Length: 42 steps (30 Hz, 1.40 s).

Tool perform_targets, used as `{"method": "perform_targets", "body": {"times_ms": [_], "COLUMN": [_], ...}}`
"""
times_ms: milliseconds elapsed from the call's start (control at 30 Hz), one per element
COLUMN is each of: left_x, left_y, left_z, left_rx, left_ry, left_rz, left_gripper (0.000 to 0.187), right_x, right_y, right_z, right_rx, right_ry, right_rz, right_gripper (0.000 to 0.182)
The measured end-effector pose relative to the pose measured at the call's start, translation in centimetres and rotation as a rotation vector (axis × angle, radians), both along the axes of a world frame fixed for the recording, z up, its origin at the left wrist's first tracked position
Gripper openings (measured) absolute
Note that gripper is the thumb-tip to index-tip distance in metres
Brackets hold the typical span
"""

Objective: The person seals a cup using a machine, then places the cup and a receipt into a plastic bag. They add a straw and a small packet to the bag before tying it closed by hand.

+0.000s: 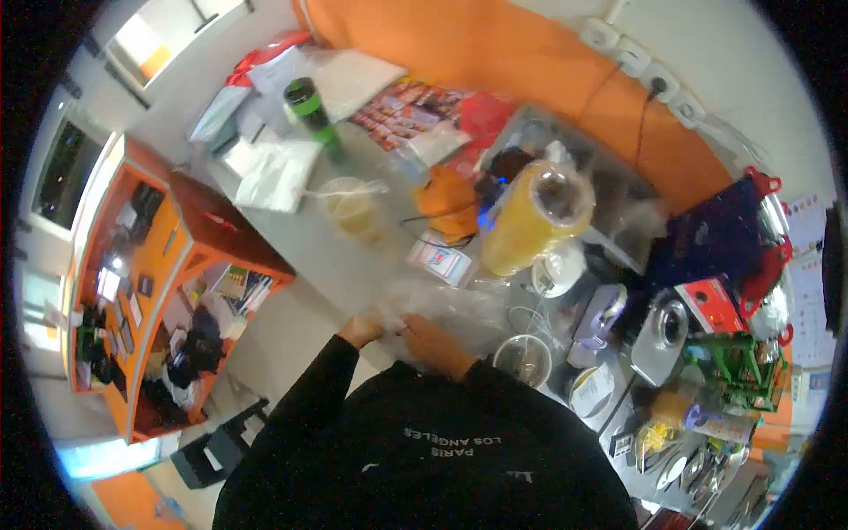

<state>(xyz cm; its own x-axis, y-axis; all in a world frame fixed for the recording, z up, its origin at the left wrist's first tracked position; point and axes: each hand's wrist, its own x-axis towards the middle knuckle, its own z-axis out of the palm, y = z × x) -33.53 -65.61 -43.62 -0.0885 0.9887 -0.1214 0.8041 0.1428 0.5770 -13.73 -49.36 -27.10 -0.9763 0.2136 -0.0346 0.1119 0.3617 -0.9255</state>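
My left hand (362, 329) is closed on the edge of a thin clear plastic bag (442, 303), close to the table's front edge. Just to its right, my right hand (435, 346) also has its fingers closed on the plastic, which spreads out blurred beyond both hands. A clear cup (351, 208) with pale yellowish contents stands farther back on the grey table (331, 256). A white card with red and blue print (442, 260) lies beyond the plastic, beside a large yellowish roll of film (537, 216).
A green and black bottle (309, 110) stands at the back left near white packets (278, 172). An orange bag (448, 203) lies mid-table. A round tub (523, 359), a metal flask (662, 336) and a green basket (738, 371) are at the right. Orange shelving (168, 265) stands left.
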Motion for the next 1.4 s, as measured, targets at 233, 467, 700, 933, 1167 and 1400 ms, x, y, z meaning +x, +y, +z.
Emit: {"method": "perform_targets", "body": {"times_ms": [233,467,700,933,1167,1400], "left_x": [1.0,2.9,3.3,2.2,3.3,3.3], "left_y": [-0.1,0.6,0.0,-3.4,0.2,0.7], "left_z": [9.3,15.6,14.3,8.1,12.8,13.0], "left_rx": [-0.08,-0.328,-0.278,-0.266,-0.515,-0.441], "left_ry": [-0.349,-0.731,-0.842,-0.289,-0.809,-0.322], "left_rz": [0.478,0.791,0.763,0.462,0.935,0.535], "left_gripper": [0.052,0.055,0.076,0.097,0.079,0.087], "right_x": [0.8,5.7,6.8,3.3,3.5,2.8], "right_y": [4.2,12.5,40.4,51.2,50.6,49.7], "right_z": [-2.0,9.4,1.9,-11.8,-9.2,-10.0], "right_rx": [-0.199,0.121,-0.093,0.801,0.784,0.699], "right_ry": [-0.708,0.195,-0.048,-0.486,-0.716,-0.579], "right_rz": [0.388,0.499,-1.009,-1.099,-0.958,-1.118], "right_gripper": [0.04,0.038,0.021,0.034,0.026,0.02]}}
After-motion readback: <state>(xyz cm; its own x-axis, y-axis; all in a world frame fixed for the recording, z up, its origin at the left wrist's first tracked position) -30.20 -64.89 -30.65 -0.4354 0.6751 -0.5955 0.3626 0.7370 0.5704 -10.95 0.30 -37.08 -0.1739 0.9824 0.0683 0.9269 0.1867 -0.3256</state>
